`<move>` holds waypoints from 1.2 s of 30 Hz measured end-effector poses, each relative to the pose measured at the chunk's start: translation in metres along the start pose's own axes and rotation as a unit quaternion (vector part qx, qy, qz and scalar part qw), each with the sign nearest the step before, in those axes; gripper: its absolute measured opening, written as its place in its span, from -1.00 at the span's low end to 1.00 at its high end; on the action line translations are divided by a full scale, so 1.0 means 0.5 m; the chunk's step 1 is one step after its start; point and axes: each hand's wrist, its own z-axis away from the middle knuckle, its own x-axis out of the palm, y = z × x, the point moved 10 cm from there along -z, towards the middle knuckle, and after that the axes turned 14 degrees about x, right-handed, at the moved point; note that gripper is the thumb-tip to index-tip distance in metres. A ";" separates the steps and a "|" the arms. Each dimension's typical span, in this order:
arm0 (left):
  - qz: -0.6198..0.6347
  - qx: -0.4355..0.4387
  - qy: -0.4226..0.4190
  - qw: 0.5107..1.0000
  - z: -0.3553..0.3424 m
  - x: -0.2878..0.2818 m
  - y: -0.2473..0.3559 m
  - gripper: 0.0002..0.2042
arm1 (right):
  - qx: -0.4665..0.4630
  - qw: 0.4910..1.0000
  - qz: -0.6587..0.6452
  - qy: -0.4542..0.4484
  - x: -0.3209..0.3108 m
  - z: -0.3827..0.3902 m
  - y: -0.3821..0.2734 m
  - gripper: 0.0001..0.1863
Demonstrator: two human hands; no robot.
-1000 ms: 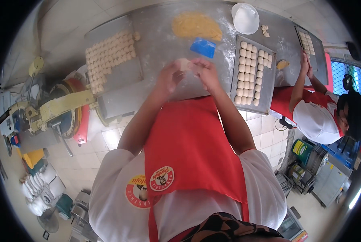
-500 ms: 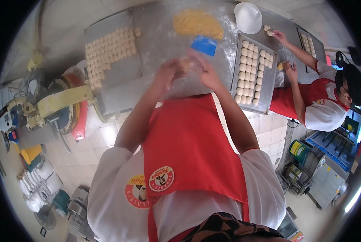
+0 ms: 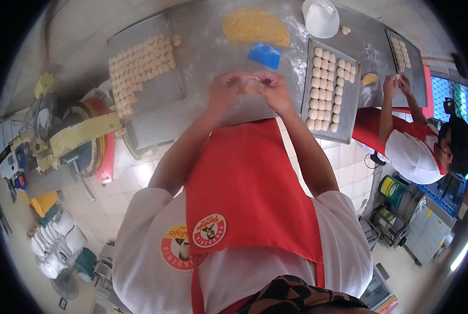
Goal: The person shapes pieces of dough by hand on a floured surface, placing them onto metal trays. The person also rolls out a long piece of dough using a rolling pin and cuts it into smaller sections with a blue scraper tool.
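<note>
Between my two hands, over the near part of the metal table, a small piece of dough (image 3: 251, 85) is stretched. My left hand (image 3: 226, 93) pinches its left side and my right hand (image 3: 275, 93) pinches its right side, with fingers curled around the edges. Just beyond my hands lies a blue dough scraper (image 3: 264, 55). Farther back spreads a large flat slab of yellow dough (image 3: 256, 28). To the right, a metal tray (image 3: 345, 123) holds rows of round dough balls (image 3: 318, 86).
Many dough pieces (image 3: 142, 68) sit on a tray at the left. A white tub (image 3: 321, 20) stands at the far edge. At right, a co-worker (image 3: 409, 144) in a red apron handles dough near yellow filling (image 3: 369, 79) and another tray. A machine (image 3: 82, 133) stands left.
My hands have come level and drawn the dough out between them. The co-worker's hands have come together near the far-right tray, away from the dough lumps by the tub.
</note>
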 end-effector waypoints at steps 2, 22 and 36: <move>-0.039 0.016 -0.001 0.999 -0.006 0.017 0.022 -0.77 | -0.006 0.998 0.033 0.053 -0.025 0.000 0.010 -0.77; -0.365 0.090 -0.104 0.921 -0.052 0.119 -0.305 -0.75 | -0.170 0.908 0.333 0.191 -0.087 -0.037 0.226 -0.65; -0.401 0.158 -0.149 0.890 -0.041 0.159 -0.258 -0.83 | -0.055 0.920 0.345 0.178 -0.131 -0.089 0.222 -0.67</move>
